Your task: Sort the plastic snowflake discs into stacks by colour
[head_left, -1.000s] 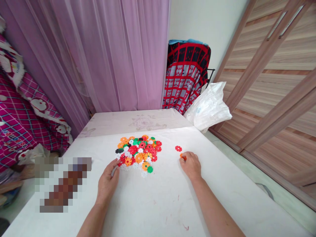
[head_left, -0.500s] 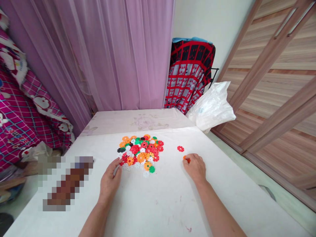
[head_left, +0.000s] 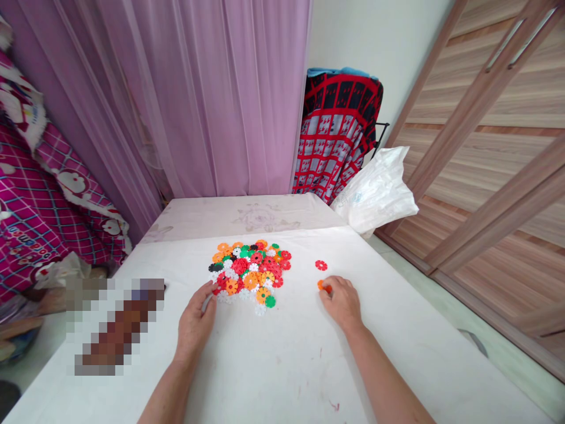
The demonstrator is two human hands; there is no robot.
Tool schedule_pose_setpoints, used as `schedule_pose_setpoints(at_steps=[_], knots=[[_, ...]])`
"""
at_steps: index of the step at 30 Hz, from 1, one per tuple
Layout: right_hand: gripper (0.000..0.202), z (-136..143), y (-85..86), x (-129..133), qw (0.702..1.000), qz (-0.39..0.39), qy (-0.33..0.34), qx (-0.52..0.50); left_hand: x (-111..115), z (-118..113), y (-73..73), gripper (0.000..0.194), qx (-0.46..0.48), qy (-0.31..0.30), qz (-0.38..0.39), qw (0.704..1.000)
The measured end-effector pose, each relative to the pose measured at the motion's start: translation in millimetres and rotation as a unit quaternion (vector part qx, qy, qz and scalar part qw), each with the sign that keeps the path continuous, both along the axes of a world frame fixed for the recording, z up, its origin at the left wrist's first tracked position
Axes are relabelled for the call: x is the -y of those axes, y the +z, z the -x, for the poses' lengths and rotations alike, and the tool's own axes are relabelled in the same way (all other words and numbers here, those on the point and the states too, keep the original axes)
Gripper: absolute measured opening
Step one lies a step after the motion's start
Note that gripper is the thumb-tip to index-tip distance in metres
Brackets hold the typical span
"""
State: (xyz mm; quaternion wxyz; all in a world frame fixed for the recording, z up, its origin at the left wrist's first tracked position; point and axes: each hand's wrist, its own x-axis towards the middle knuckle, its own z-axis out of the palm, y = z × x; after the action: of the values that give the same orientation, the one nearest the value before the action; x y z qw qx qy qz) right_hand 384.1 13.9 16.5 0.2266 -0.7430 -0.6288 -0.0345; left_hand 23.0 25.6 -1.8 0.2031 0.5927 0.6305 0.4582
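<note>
White cloth covers the bench (head_left: 273,359), with bare space and faint reddish marks at the bottom centre of the frame. Left of centre, the left grip (head_left: 194,324) rests at the near-left edge of the pile, its fingertips by a red notched disc (head_left: 219,291); whether it grasps that disc, I cannot tell. Light contact seems best there, since pressing could slide the overlapping pieces apart. Right of centre, the right grip (head_left: 342,300) pinches an orange disc (head_left: 324,287) low over the cloth; whether the disc touches it is unclear. A thin, flat piece like this probably handles best by its rim, thumb against forefinger, without squeezing hard. Farther up the frame, mid-centre, spreads the heap of red, orange, green, white and black discs (head_left: 251,278). To its right, a single red disc (head_left: 321,265) lies flat beyond the right fingers, near enough that a careless knuckle could nudge it.
</note>
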Motion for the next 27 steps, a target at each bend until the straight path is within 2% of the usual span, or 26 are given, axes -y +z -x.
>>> schedule_pose_setpoints(at_steps=[4, 7, 13, 17, 20, 23, 27], knots=[[0.016, 13, -2.7, -2, 0.994, -0.001, 0.102, -0.036, 0, 0, 0.9, 0.038, -0.003, 0.001, -0.002, 1.0], [0.018, 16, -3.9, -2, 0.989, 0.012, 0.136, -0.051, 0, -1, 1.4, 0.038, -0.003, 0.003, -0.002, 1.0], [0.018, 4, -2.4, 4, 0.997, 0.011, 0.06, -0.049, 1, -1, 2.5, 0.037, -0.001, 0.001, -0.007, 1.0], [0.016, -4, -2.1, 3, 0.996, 0.022, 0.069, -0.058, 2, -2, 4.8, 0.036, -0.001, 0.002, -0.009, 1.0], [0.013, -1, 5.6, -12, 0.996, 0.011, 0.06, -0.058, 1, -1, 5.1, 0.037, -0.006, 0.0, -0.002, 1.0], [0.012, 15, 21.9, -44, 0.996, 0.007, 0.072, -0.043, 1, -1, 4.4, 0.037, -0.003, -0.002, -0.003, 1.0], [0.023, 47, 40.0, -90, 0.992, 0.082, 0.086, -0.05, 2, -1, 4.0, 0.036, 0.002, 0.003, -0.005, 1.0]])
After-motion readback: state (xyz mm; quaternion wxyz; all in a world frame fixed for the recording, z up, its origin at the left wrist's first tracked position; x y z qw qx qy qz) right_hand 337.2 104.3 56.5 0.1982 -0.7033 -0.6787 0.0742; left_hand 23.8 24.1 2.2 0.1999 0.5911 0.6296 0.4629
